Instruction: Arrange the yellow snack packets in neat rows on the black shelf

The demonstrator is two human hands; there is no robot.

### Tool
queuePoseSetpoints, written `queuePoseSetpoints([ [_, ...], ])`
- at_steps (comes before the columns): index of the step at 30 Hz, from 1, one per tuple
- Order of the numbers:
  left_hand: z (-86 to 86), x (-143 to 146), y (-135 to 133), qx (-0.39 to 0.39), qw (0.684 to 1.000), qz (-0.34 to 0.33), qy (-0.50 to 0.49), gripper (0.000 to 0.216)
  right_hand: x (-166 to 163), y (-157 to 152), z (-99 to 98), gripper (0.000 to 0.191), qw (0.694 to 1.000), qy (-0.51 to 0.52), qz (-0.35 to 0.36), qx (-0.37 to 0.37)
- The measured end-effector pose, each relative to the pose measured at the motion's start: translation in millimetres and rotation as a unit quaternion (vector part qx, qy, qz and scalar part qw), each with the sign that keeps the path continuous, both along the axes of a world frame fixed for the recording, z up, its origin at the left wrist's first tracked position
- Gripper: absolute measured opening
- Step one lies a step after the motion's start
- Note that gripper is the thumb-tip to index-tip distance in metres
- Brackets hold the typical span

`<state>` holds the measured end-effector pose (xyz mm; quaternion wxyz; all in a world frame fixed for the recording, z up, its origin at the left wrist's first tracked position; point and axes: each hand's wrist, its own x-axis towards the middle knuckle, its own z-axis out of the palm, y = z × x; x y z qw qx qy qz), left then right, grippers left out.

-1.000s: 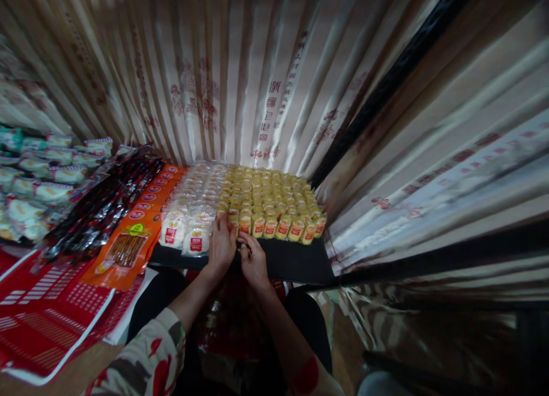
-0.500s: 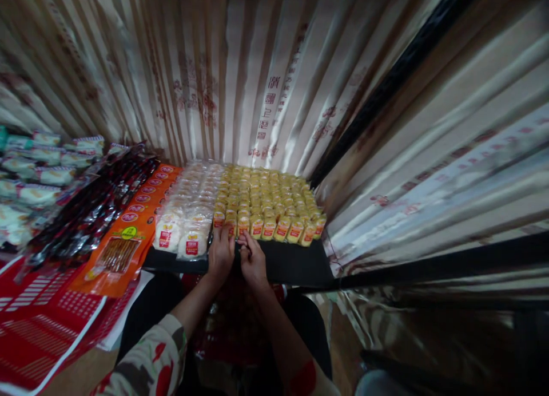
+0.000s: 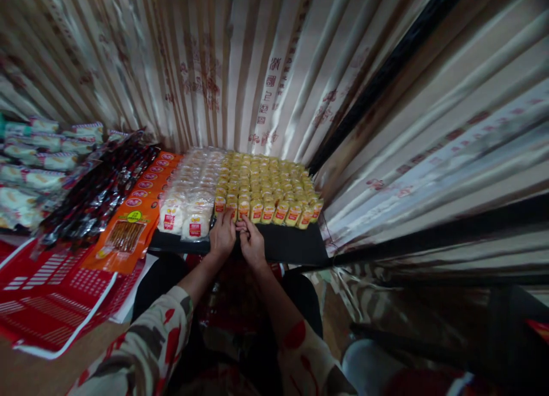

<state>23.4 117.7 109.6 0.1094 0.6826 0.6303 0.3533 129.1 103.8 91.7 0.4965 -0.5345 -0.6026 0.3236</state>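
Observation:
Small yellow snack packets (image 3: 268, 181) with red-and-white labels stand in tight rows on a black shelf (image 3: 295, 244). At the front left of these rows, my left hand (image 3: 223, 234) has its fingers closed against a yellow packet (image 3: 231, 201). My right hand (image 3: 252, 241) is right beside it, fingers bent and pressed together near the front row; what they hold, if anything, is hidden. The fingertips of both hands nearly meet. Left of the yellow rows lie clear-wrapped white packets (image 3: 195, 217) with red labels, close to my left hand.
Further left are an orange snack bag (image 3: 128, 230), dark shiny packages (image 3: 103, 184) and white-wrapped packs (image 3: 47, 155). A red basket (image 3: 55, 293) stands below them. Pleated printed curtain (image 3: 257, 58) hangs behind, with a black pole (image 3: 377, 70) slanting at the right.
The view has tipped slightly, so the shelf and goods sit higher in the picture. My hands stay at the same front packets, with the left fingers a little closer to the right.

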Motion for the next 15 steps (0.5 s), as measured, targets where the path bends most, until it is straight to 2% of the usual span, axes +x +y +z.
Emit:
queuePoseSetpoints([
  [4, -1.4, -3, -20, 0.024, 0.999, -0.037, -0.018, 0.028, -1, -11, 8.1, 0.036, 0.999, -0.004, -0.008, 0.040],
  [8, -14.5, -10, -68, 0.007, 0.997, -0.063, -0.054, 0.022, -6, -46, 8.1, 0.031, 0.995, -0.072, -0.005, 0.063],
  [10, -25.1, -15, -95, -0.041, 0.995, -0.061, -0.069, 0.021, -7, -70, -2.0, 0.031, 0.995, -0.086, 0.005, 0.046],
  [12, -37.2, -21, -116, -0.122, 0.989, -0.064, -0.045, 0.022, -7, -92, -18.9, 0.030, 0.994, -0.104, 0.024, 0.013],
  [15, -56.3, -29, -129, -0.278, 0.955, -0.094, 0.026, 0.025, -6, -114, -51.6, 0.029, 0.987, -0.122, 0.069, -0.073],
])
